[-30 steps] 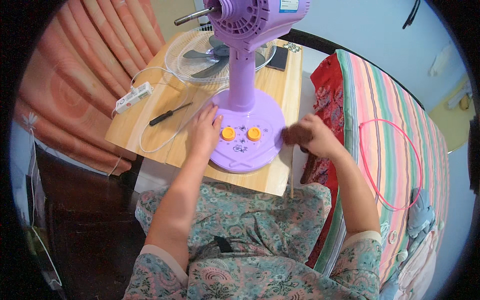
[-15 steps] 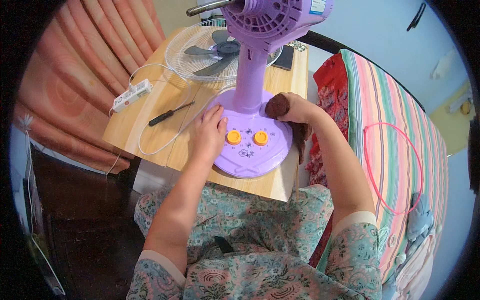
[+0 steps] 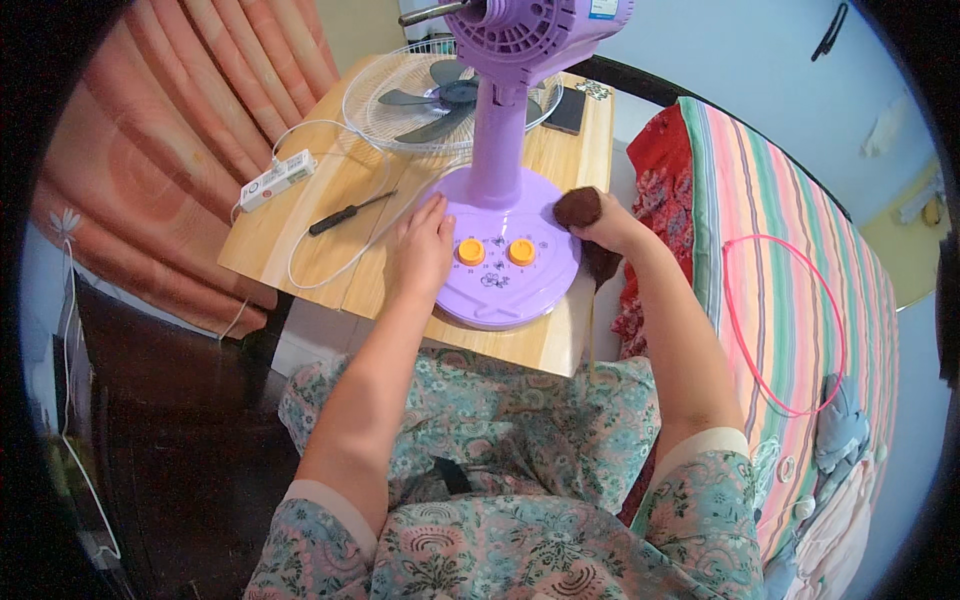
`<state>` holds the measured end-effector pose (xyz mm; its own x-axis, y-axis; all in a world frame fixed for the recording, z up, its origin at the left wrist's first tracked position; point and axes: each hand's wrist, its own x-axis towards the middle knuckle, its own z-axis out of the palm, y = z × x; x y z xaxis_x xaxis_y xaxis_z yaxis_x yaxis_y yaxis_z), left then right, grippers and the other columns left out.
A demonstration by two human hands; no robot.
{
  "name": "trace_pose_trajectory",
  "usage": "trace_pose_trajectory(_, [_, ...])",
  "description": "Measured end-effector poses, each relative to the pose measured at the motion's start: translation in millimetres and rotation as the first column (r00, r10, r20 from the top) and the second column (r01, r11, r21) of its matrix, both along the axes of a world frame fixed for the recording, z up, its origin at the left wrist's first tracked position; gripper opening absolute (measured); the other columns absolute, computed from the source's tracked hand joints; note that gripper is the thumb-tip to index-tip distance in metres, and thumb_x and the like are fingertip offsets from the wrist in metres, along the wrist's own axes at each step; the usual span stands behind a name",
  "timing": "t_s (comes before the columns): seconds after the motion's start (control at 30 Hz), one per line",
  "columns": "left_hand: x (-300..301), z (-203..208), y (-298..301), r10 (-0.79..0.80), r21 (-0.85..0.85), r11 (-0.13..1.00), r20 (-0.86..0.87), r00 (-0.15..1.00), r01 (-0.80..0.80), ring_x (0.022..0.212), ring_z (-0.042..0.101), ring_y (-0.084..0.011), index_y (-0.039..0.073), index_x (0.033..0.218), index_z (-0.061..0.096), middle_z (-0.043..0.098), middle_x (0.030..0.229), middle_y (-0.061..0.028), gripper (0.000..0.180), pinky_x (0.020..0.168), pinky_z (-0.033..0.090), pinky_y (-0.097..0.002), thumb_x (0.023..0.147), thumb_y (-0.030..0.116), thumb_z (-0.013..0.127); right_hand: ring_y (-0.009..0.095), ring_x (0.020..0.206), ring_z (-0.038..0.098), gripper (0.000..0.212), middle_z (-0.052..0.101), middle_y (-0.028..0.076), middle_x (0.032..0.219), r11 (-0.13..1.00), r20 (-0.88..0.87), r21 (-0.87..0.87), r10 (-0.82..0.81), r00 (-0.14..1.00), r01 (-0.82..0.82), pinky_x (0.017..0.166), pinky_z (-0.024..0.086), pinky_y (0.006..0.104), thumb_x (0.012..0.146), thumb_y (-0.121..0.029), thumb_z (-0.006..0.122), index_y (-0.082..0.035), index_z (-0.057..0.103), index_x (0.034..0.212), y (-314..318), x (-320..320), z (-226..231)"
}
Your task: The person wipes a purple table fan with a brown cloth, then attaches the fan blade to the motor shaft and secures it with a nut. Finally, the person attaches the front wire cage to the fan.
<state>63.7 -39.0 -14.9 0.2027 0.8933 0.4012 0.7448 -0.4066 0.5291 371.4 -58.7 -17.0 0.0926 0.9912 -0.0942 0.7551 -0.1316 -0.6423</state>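
A purple electric fan [image 3: 497, 150] with no blades or grille on its head stands upright on its round base, which carries two yellow knobs. My left hand [image 3: 424, 245] lies on the left edge of that base, its fingers stretched out flat. At the base's right rim, my right hand [image 3: 612, 226] is closed round a bunched dark brown cloth [image 3: 577, 207]. Part of the cloth hangs down below the hand by the table's edge. Beyond the fan stem lies a white grille [image 3: 365, 110] with grey fan blades [image 3: 437, 127] in it.
On the wooden table [image 3: 350, 215] are a screwdriver [image 3: 340, 217], a white power strip [image 3: 278, 181], a white cord and a dark phone-like slab [image 3: 567, 111]. A striped bed [image 3: 780, 220] with a pink hoop [image 3: 733, 320] stands right; a pink curtain [image 3: 180, 150] hangs left.
My right hand and the brown cloth have moved slightly right, to the rim of the base. My left hand stays on the base. The whole view has shifted a little.
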Motion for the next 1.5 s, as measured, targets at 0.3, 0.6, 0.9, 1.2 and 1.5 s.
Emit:
trace_pose_trajectory(0.3, [1,-4,-1,0.049,-0.015,0.999,-0.014,0.999,-0.049,0.125,0.043,-0.0294,0.008,0.124,0.060,0.052,0.136,-0.0021,0.035,0.106,0.036,-0.0370,0.095,0.025,0.051,0.022,0.089,0.065,0.034,0.069,0.010,0.097,0.971,-0.361,0.188,-0.071,0.930,0.147,0.081,0.051,0.0337,0.070,-0.005,0.074,-0.002,0.067,0.103,-71,7,55])
trace_pose_trajectory(0.6, [6,-2,-5,0.075,-0.014,0.997,-0.009,0.997,-0.075,0.126,0.042,-0.0305,0.009,0.125,0.059,0.053,0.135,-0.0014,0.036,0.105,0.037,-0.0388,0.094,0.026,0.051,0.032,0.119,0.047,0.055,0.056,0.009,0.124,0.976,0.336,0.194,0.027,0.941,-0.097,0.101,0.038,0.0422,0.065,-0.026,0.070,-0.015,0.062,0.119,-43,-76,48])
trace_pose_trajectory(0.9, [3,-8,-3,0.063,0.007,0.998,0.031,0.998,-0.063,0.124,0.044,-0.0310,0.011,0.123,0.060,0.054,0.133,-0.0007,0.034,0.104,0.038,-0.0397,0.093,0.025,0.053,0.032,0.118,0.047,0.051,0.057,0.004,0.123,0.864,0.310,0.204,0.390,0.867,-0.461,0.102,0.039,0.0402,0.065,-0.018,0.068,-0.017,0.064,0.116,-9,-74,40])
trace_pose_trajectory(1.2, [4,-14,-1,0.021,0.043,0.999,0.093,0.995,-0.025,0.119,0.049,-0.0309,0.011,0.117,0.064,0.059,0.129,0.0000,0.031,0.101,0.040,-0.0392,0.090,0.024,0.057,0.031,0.118,0.049,0.056,0.051,0.009,0.127,0.892,0.350,0.159,0.350,0.869,-0.424,0.101,0.042,0.0392,0.068,-0.010,0.068,-0.018,0.061,0.123,-59,-45,54])
trace_pose_trajectory(1.5, [7,-23,0,0.031,0.081,0.996,0.129,0.991,-0.041,0.121,0.047,-0.0326,0.009,0.120,0.061,0.056,0.130,-0.0034,0.032,0.102,0.040,-0.0405,0.090,0.018,0.054,0.036,0.101,0.058,0.045,0.062,0.013,0.105,0.781,0.317,0.509,0.221,0.922,-0.362,0.086,0.048,0.0412,0.070,-0.005,0.068,-0.008,0.057,0.114,-40,-122,106])
